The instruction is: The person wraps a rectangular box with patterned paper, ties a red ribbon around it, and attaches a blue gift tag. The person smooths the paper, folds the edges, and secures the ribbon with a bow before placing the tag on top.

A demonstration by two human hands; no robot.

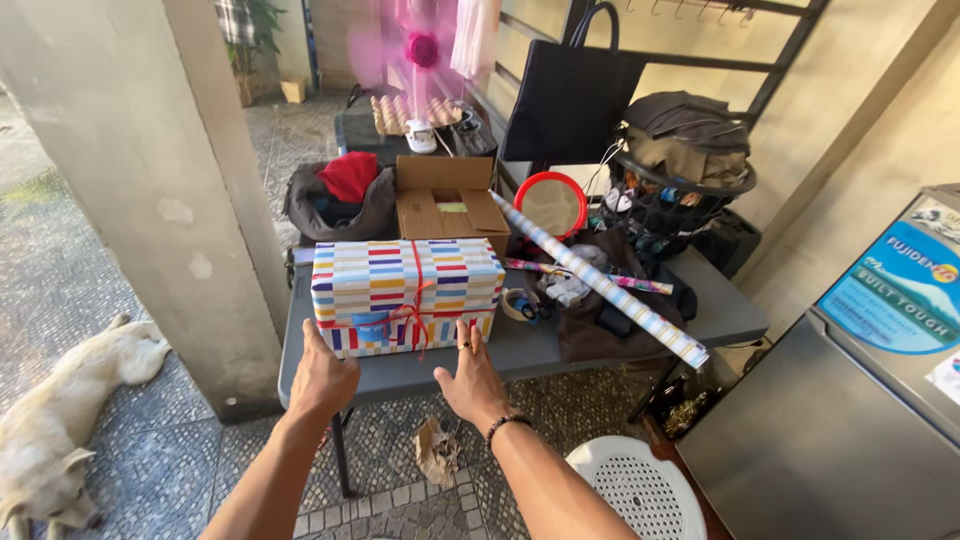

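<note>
Striped wrapping paper in many colours covers the gift box (405, 295), which stands on the grey folding table (520, 350) with a red ribbon (417, 300) tied round its middle. Its long axis runs left to right across the view, so its broad front face is turned toward the person.

Far left, a white dog (60, 420) lies on the paved floor beside a concrete pillar (160, 190). The left hand (322, 380) comes next: its fingers are spread and extended, the tips touching the lower left corner of the box, gripping nothing. The box lies straight ahead of those fingers and slightly to their right.

The right hand (470, 385) is likewise flat and open, fingers fanned, tips at or just short of the lower front edge near the box's right end; I cannot tell whether they touch. It holds nothing. Both hands sit about equally near, bracketing the front face from below, the left perhaps a shade closer.

Behind the box stands an open cardboard box (445, 205). To the right lie a roll of tape (517, 303), a long roll of striped wrapping paper (600, 282) slanting down to the right, and a red-rimmed round mirror (550, 203). A white plastic stool (640, 490) stands below, and a grey appliance (850, 400) at far right.
</note>
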